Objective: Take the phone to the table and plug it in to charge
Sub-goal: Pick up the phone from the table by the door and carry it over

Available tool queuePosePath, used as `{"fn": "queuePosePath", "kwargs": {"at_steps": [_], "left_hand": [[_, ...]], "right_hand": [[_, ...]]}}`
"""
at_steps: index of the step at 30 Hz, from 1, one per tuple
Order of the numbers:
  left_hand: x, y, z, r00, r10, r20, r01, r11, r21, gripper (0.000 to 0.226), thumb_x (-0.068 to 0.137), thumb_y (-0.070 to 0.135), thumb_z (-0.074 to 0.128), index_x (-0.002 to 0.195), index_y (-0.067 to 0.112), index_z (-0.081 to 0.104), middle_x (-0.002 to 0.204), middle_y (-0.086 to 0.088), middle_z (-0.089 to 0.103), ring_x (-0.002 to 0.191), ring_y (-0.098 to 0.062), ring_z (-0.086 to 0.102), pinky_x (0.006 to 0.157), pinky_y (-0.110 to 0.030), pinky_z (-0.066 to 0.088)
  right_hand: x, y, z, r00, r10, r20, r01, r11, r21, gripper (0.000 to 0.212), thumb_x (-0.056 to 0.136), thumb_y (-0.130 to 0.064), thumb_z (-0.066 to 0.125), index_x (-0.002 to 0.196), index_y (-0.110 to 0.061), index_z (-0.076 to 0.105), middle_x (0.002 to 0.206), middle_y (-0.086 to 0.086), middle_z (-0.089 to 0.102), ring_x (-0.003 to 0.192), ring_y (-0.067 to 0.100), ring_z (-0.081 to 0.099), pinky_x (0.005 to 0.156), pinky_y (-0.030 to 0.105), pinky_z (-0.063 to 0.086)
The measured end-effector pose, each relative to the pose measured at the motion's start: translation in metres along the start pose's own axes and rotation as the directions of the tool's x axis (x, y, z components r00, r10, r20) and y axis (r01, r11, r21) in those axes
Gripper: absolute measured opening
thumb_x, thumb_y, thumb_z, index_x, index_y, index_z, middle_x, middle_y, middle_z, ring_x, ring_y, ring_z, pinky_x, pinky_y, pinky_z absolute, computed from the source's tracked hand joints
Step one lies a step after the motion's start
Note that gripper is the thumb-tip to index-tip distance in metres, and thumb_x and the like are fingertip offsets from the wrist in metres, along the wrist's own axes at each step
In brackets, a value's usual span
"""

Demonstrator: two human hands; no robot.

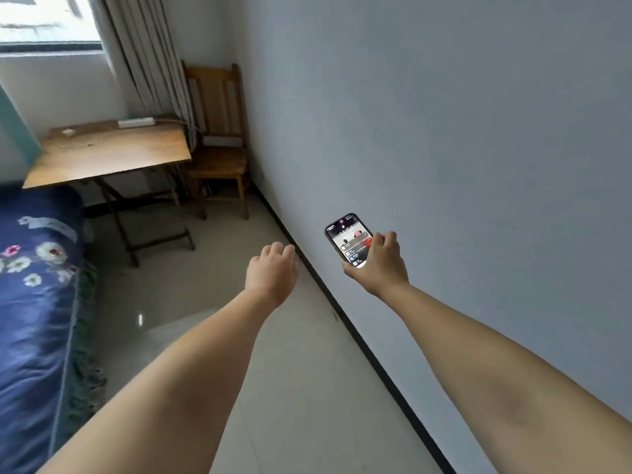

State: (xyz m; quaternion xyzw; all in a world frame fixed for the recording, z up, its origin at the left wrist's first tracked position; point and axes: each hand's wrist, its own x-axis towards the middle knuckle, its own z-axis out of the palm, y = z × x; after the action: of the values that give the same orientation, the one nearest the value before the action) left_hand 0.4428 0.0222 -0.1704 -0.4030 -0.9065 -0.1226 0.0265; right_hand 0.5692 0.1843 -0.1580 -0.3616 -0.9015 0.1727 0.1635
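Head view: right hand (380,265) grips the lit phone (344,238); left hand (272,269) loosely curled, holding nothing.

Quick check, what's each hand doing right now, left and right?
Left hand: holds nothing, fingers loosely curled.
Right hand: grips the phone, screen lit and facing up.
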Motion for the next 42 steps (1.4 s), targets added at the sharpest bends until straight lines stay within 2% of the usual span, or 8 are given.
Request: {"fn": "queuePosePath", "kwargs": {"at_steps": [4, 8, 12, 17, 25, 31, 39, 42], "left_hand": [[0.041, -0.064, -0.014, 0.989, -0.137, -0.050, 0.138, 0.990, 0.011, 0.031, 0.094, 0.026, 0.042, 0.120, 0.010, 0.048, 0.122, -0.012, 0.052, 0.115, -0.031, 0.045, 0.085, -0.040, 0.039], [0.071, -0.149, -0.025, 0.950, -0.304, -0.067, 0.308, 0.950, 0.059, 0.033, 0.094, 0.028, 0.043, 0.122, 0.011, 0.046, 0.124, -0.012, 0.050, 0.116, -0.030, 0.043, 0.084, -0.041, 0.040], [0.115, -0.239, -0.036, 0.914, -0.395, -0.090, 0.403, 0.910, 0.095, 0.035, 0.094, 0.028, 0.043, 0.124, 0.011, 0.046, 0.125, -0.011, 0.050, 0.116, -0.030, 0.043, 0.084, -0.041, 0.041], [0.176, -0.340, -0.051, 0.916, -0.396, -0.062, 0.400, 0.909, 0.115, 0.035, 0.095, 0.029, 0.041, 0.125, 0.011, 0.045, 0.126, -0.010, 0.049, 0.117, -0.030, 0.043, 0.086, -0.042, 0.041], [0.273, -0.487, -0.070, 0.908, -0.418, -0.041, 0.419, 0.896, 0.144, 0.036, 0.096, 0.030, 0.039, 0.126, 0.011, 0.044, 0.129, -0.011, 0.049, 0.118, -0.030, 0.044, 0.086, -0.042, 0.044], [0.389, -0.575, -0.061, 0.918, -0.391, -0.063, 0.396, 0.909, 0.133, 0.037, 0.095, 0.030, 0.039, 0.128, 0.012, 0.043, 0.128, -0.011, 0.049, 0.115, -0.030, 0.045, 0.083, -0.042, 0.045], [0.506, -0.701, -0.065, 0.855, -0.507, -0.108, 0.516, 0.853, 0.080, 0.037, 0.094, 0.030, 0.040, 0.126, 0.012, 0.045, 0.125, -0.011, 0.052, 0.110, -0.029, 0.050, 0.078, -0.040, 0.047], [0.537, -0.751, -0.065, 0.832, -0.541, -0.118, 0.551, 0.830, 0.082, 0.034, 0.094, 0.028, 0.040, 0.122, 0.012, 0.047, 0.123, -0.011, 0.052, 0.109, -0.029, 0.048, 0.077, -0.039, 0.046]], "right_hand": [[0.078, -0.052, 0.028, 0.997, -0.059, 0.050, 0.057, 0.998, 0.038, 0.071, 0.068, -0.047, 0.072, 0.114, -0.001, 0.043, 0.118, 0.014, 0.041, 0.107, 0.031, 0.046, 0.081, 0.043, 0.051], [0.138, -0.129, 0.082, 0.977, -0.173, 0.125, 0.161, 0.982, 0.103, 0.072, 0.068, -0.046, 0.073, 0.116, -0.001, 0.044, 0.121, 0.016, 0.041, 0.111, 0.032, 0.045, 0.085, 0.043, 0.049], [0.192, -0.213, 0.145, 0.940, -0.299, 0.167, 0.277, 0.950, 0.140, 0.073, 0.065, -0.047, 0.075, 0.114, -0.002, 0.045, 0.121, 0.015, 0.041, 0.110, 0.032, 0.046, 0.087, 0.041, 0.047], [0.258, -0.303, 0.210, 0.932, -0.311, 0.188, 0.282, 0.945, 0.166, 0.072, 0.064, -0.049, 0.074, 0.113, -0.004, 0.044, 0.119, 0.014, 0.040, 0.110, 0.032, 0.045, 0.093, 0.043, 0.047], [0.364, -0.409, 0.279, 0.933, -0.295, 0.204, 0.278, 0.954, 0.111, 0.071, 0.066, -0.051, 0.072, 0.114, -0.008, 0.043, 0.119, 0.012, 0.040, 0.109, 0.029, 0.046, 0.090, 0.042, 0.047], [0.481, -0.476, 0.344, 0.934, -0.287, 0.214, 0.269, 0.957, 0.110, 0.071, 0.069, -0.053, 0.070, 0.114, -0.005, 0.043, 0.119, 0.013, 0.039, 0.111, 0.031, 0.044, 0.085, 0.042, 0.048], [0.634, -0.584, 0.415, 0.891, -0.365, 0.271, 0.354, 0.931, 0.088, 0.068, 0.071, -0.053, 0.069, 0.113, -0.007, 0.043, 0.117, 0.011, 0.040, 0.105, 0.027, 0.046, 0.074, 0.036, 0.048], [0.673, -0.628, 0.443, 0.870, -0.394, 0.297, 0.391, 0.918, 0.073, 0.068, 0.070, -0.054, 0.069, 0.112, -0.007, 0.043, 0.116, 0.011, 0.040, 0.103, 0.027, 0.047, 0.078, 0.038, 0.051]]}}
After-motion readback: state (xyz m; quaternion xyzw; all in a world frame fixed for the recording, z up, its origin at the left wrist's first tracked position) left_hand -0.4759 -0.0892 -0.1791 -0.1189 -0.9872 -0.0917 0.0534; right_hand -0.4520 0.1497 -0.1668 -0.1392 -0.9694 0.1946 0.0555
